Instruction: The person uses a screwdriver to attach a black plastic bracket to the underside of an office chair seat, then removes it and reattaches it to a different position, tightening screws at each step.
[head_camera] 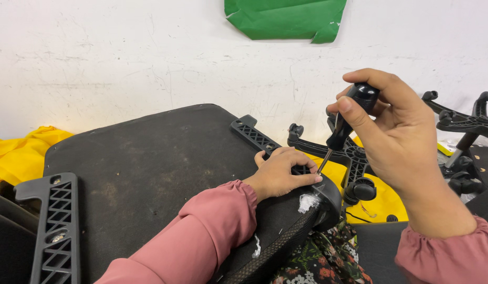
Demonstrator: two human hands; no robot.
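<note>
A black-handled screwdriver [345, 126] is gripped upright in the closed right hand [399, 137], its tip set down at the edge of the upturned black fabric-covered chair seat [149, 168]. The left hand [280, 173] is laid curled on a black plastic armrest bracket [257, 138], beside the tip.

A white, scuffed wall with chair parts lying before it.

The white wall [123, 58] fills the upper half of the frame and shows fine cracks and grey marks. A torn green paper sheet [286, 18] is stuck at the top centre. A yellow cloth [18, 155] lies at the left edge, and black star-shaped chair bases [464, 123] rest at the right. The light is even and soft.
</note>
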